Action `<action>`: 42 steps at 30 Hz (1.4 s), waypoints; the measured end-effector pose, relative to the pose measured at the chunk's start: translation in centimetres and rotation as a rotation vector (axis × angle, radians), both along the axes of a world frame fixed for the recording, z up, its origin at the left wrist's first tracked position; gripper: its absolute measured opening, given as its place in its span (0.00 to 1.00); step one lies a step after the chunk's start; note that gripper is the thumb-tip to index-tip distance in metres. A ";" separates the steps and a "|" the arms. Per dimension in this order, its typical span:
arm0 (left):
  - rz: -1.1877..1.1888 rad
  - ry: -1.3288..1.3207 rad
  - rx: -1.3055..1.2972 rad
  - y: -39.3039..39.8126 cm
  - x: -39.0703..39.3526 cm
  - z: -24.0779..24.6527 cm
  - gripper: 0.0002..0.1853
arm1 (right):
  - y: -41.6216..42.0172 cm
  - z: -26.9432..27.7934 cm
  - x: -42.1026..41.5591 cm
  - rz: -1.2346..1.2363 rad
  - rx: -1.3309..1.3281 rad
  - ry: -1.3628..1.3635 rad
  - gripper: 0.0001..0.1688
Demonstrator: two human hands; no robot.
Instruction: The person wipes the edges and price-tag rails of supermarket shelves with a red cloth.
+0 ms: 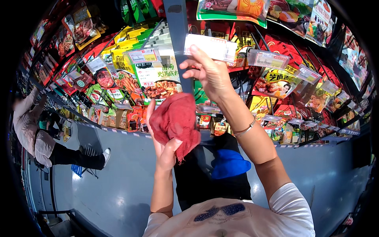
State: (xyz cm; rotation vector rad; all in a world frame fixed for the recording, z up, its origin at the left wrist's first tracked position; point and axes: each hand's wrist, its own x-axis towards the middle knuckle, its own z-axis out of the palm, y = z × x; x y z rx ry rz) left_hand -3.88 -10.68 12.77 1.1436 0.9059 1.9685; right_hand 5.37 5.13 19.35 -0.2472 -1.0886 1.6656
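A crumpled red cloth (174, 124) rests in my left hand (164, 148), its thumb pressed over the lower edge. My right hand (208, 71) is raised at a grey upright post (176, 26) of the shelving, its fingers spread and one fingertip at a white price card in a clear plastic holder (204, 46). Whether that finger touches the card or only hovers cannot be told. A metal bangle is on the right wrist. Left of the post hang white and green food packets (161, 77) and yellow seasoning packets (123, 63). A blue cloth (231, 164) lies against my black trousers.
Metal hooks with hanging food packets and clear tag holders (269, 60) stick out on both sides. Small packets stand on the bottom shelf (118, 118). A person in a light jacket (28, 124) stands at the far left, near a blue folding stool (77, 170) on the grey floor.
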 end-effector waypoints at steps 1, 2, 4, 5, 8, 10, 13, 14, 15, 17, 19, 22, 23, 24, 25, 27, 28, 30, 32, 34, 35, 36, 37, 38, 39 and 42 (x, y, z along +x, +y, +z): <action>-0.019 0.020 0.014 0.7 0.3 0.8 0.54 | -0.1 0.5 -0.2 -0.062 0.051 -0.045 0.16; -0.039 0.039 0.028 1.4 0.6 1.4 0.55 | 0.0 0.8 -0.2 -0.124 0.101 -0.091 0.16; -0.065 0.057 0.028 1.9 0.8 2.3 0.56 | 0.3 0.5 -0.5 -0.111 0.038 -0.064 0.16; -0.081 0.058 0.036 2.1 0.9 2.4 0.56 | 0.4 0.4 -0.5 -0.104 0.005 -0.050 0.16; -0.109 0.057 0.064 2.6 1.5 2.3 0.57 | 0.9 0.3 -0.1 -0.076 0.024 -0.079 0.16; -0.158 0.048 0.043 2.4 1.8 2.4 0.57 | 1.3 0.1 0.0 -0.086 0.046 -0.124 0.16; -0.178 0.082 0.031 2.2 1.6 2.1 0.56 | 1.7 -0.4 0.0 -0.119 0.096 -0.179 0.18; -0.175 0.093 0.033 2.2 1.5 2.1 0.56 | 1.8 -0.5 -0.1 -0.132 0.107 -0.189 0.18; -0.174 0.101 0.035 2.2 1.5 2.1 0.56 | 1.9 -0.6 -0.1 -0.148 0.118 -0.201 0.18; -0.168 0.099 0.037 2.2 1.3 2.2 0.56 | 2.0 -0.5 0.2 -0.144 0.138 -0.183 0.15; -0.149 0.101 0.028 1.9 1.1 2.2 0.55 | 2.0 -0.5 0.2 -0.149 0.143 -0.182 0.14; -0.118 0.101 0.012 1.4 0.8 2.1 0.55 | 2.2 -0.8 0.2 -0.158 0.158 -0.209 0.14; -0.122 0.101 0.015 1.3 0.8 2.2 0.55 | 2.2 -0.8 0.2 -0.171 0.157 -0.209 0.14; -0.125 0.100 0.019 1.2 0.7 2.3 0.55 | 2.1 -0.6 0.2 -0.182 0.156 -0.209 0.14; -0.127 0.101 0.014 1.1 0.6 2.3 0.55 | 2.0 -0.5 0.1 -0.194 0.155 -0.209 0.14; -0.135 0.101 0.006 1.0 0.6 2.2 0.55 | 2.0 -0.7 0.0 -0.208 0.163 -0.211 0.14; -0.138 0.096 0.003 0.9 0.6 2.2 0.55 | 2.0 -0.6 0.1 -0.207 0.170 -0.204 0.14; -0.147 0.088 -0.005 0.8 0.7 2.1 0.55 | 1.9 -0.6 0.2 -0.195 0.177 -0.190 0.15; -0.129 0.095 0.000 1.0 0.6 1.7 0.55 | 2.0 -0.8 0.0 -0.171 0.175 -0.175 0.16; -0.139 0.101 -0.003 0.9 0.7 1.7 0.56 | 2.2 -0.9 0.1 -0.194 0.145 -0.275 0.16; -0.156 0.101 -0.009 0.8 0.8 1.8 0.56 | 2.3 -1.0 0.2 -0.204 0.129 -0.326 0.17; -0.170 0.101 -0.014 0.7 0.9 2.0 0.56 | 2.7 -1.2 0.2 -0.200 0.136 -0.343 0.19; -0.157 0.115 0.001 0.6 0.9 2.0 0.55 | 3.0 -1.4 0.3 -0.195 0.143 -0.361 0.21; -0.144 0.128 0.015 0.7 0.8 2.0 0.55 | 3.2 -1.6 0.4 -0.191 0.150 -0.378 0.23; -0.130 0.142 0.030 0.7 0.7 2.0 0.54 | 3.1 -1.4 0.5 -0.169 0.132 -0.373 0.22; 0.171 0.360 0.113 2.1 -0.1 4.5 0.40 | 2.9 -1.0 0.5 -0.131 0.120 -0.362 0.21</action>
